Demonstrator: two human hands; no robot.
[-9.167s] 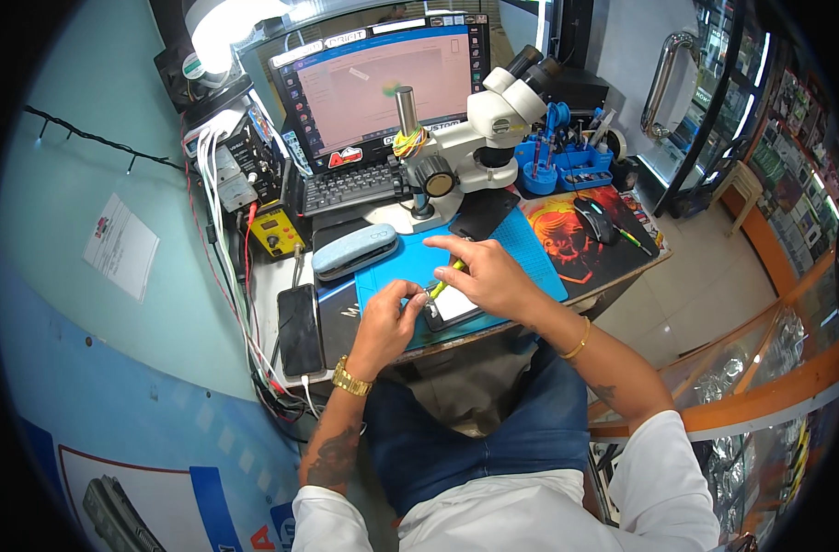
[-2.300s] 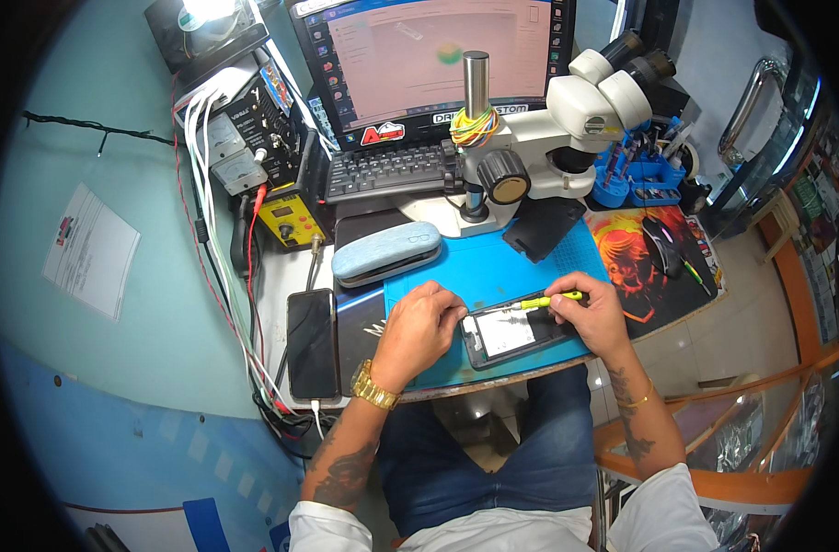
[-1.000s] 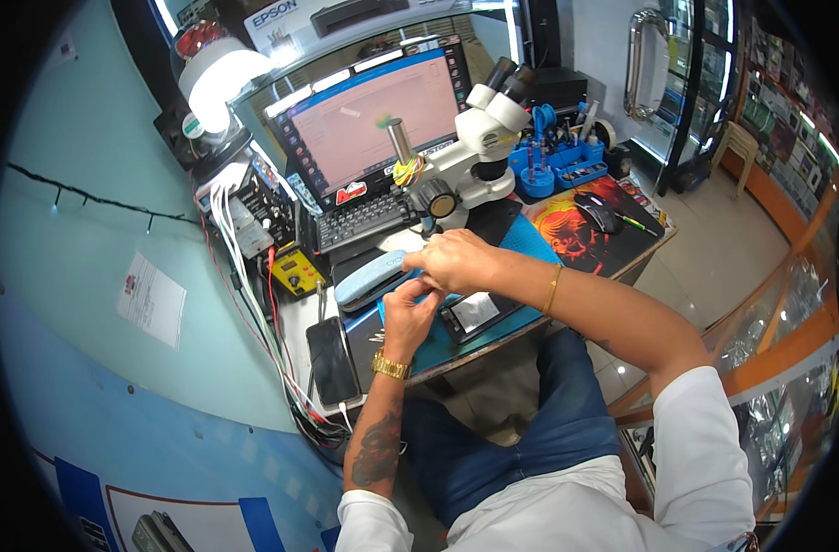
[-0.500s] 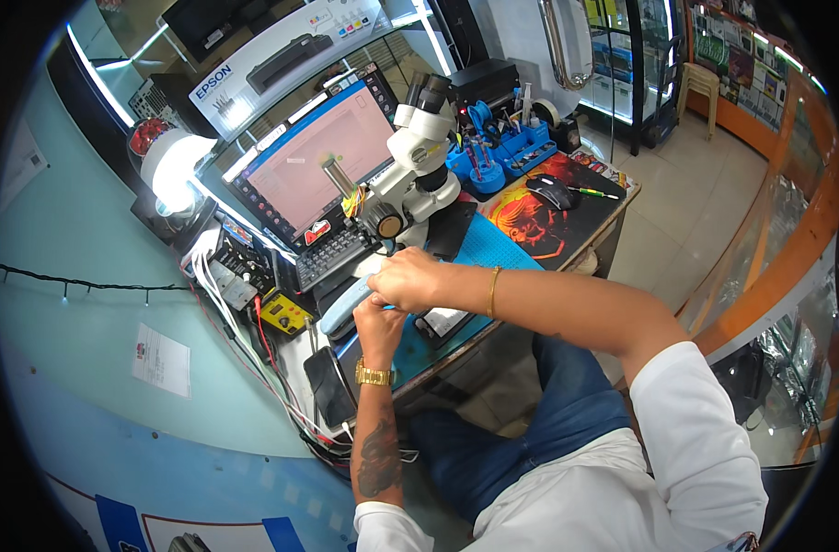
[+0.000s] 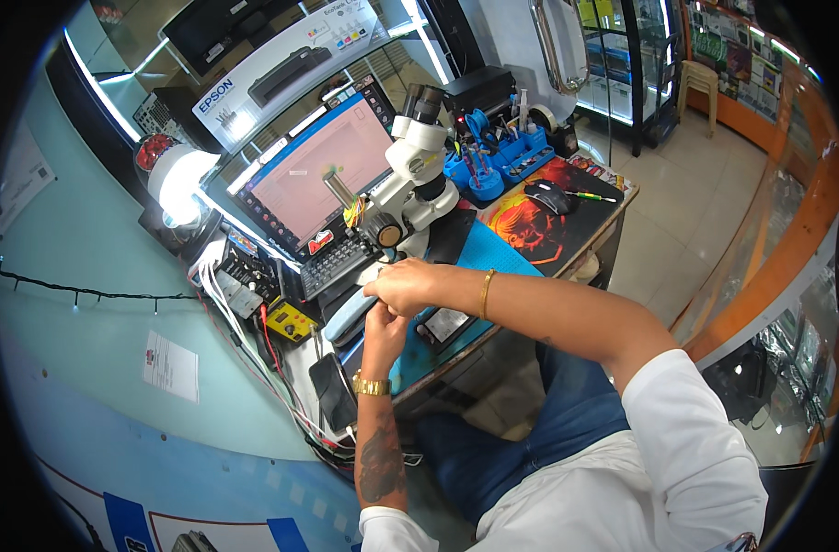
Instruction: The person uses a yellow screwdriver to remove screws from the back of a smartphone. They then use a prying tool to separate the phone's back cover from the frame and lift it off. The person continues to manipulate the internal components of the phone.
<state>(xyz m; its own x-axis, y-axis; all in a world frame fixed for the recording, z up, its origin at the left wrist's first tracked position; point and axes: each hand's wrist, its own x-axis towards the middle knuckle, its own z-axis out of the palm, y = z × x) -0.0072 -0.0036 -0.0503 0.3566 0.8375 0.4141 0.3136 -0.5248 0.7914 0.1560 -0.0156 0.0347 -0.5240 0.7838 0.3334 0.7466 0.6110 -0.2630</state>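
Your fingers are curling in and pressing together above the left part of the blue mat (image 5: 499,248), with your right hand (image 5: 406,287) folding over the top and your left hand (image 5: 384,333) sitting just beneath it, touching it; whether you are pinching anything small between them I cannot tell, since the right hand is hiding the tips. A gold watch (image 5: 372,385) is circling your left wrist and a thin bracelet (image 5: 486,293) is ringing the right, that forearm crossing over the mat. Just under it, the opened phone (image 5: 445,323) is lying on the mat, its pale panel showing inside a dark frame, partly covered by your arm and apart from the visible fingers. At the mat's left end, close by your hands, a light-blue glasses case (image 5: 349,317) is resting, and farther left of the mat a dark-screened phone (image 5: 332,391) is lying near the desk edge. Beyond the mat, the white microscope (image 5: 419,164) is standing, with the keyboard (image 5: 335,266) and the lit monitor (image 5: 314,173) sitting behind and to its left. Right of the mat, a black mouse (image 5: 549,195) and a green-and-black pen (image 5: 592,196) are lying on a flame-patterned pad (image 5: 528,226), while a blue tool organizer (image 5: 522,155) is standing past the mat's far right corner.
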